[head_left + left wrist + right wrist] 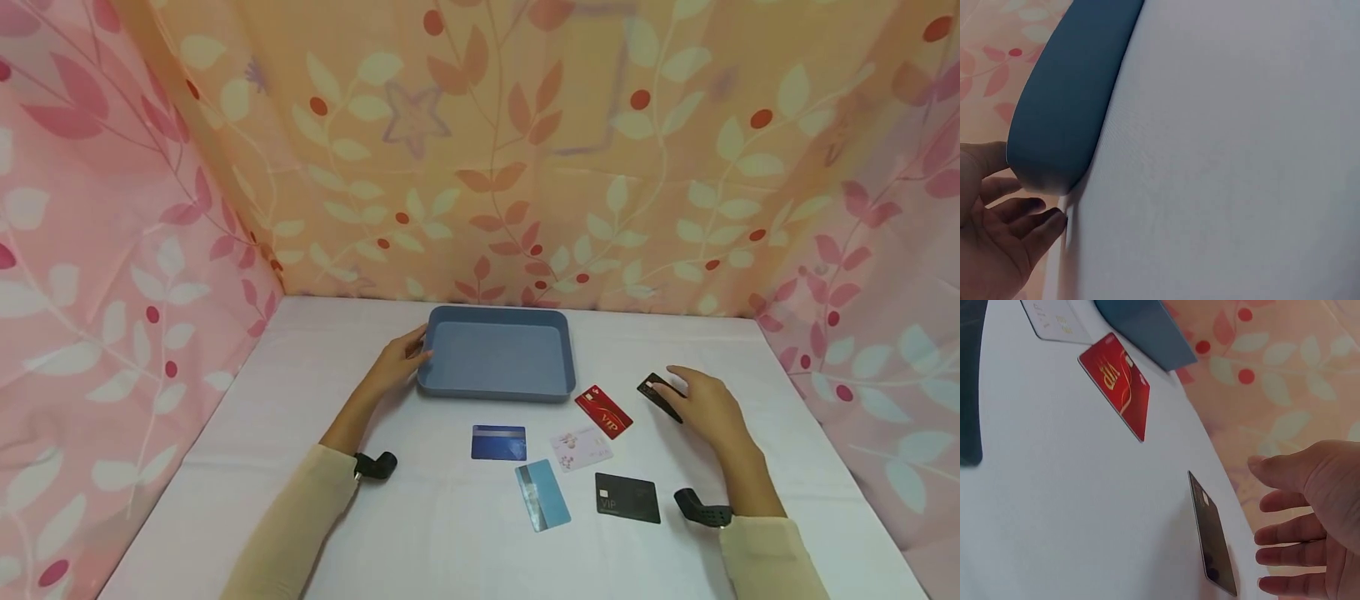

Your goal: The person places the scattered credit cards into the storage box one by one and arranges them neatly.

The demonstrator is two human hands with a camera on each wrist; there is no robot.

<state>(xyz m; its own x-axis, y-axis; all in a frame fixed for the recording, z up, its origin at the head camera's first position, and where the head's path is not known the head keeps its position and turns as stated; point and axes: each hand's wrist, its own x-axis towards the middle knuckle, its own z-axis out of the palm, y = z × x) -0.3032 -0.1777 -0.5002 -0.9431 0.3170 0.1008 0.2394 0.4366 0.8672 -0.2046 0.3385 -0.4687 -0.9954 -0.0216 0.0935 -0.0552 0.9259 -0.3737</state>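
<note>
White table (300,400): open right hand (705,407) over black card (654,392).

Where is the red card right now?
In the head view, the red card lies flat on the white table, just off the blue tray's near right corner, between the tray and the right hand.

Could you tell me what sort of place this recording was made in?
Probably a small staged tabletop booth: floral curtains enclose a white-covered table on three sides, with only a blue tray and loose cards, such as the red card, laid out.
</note>
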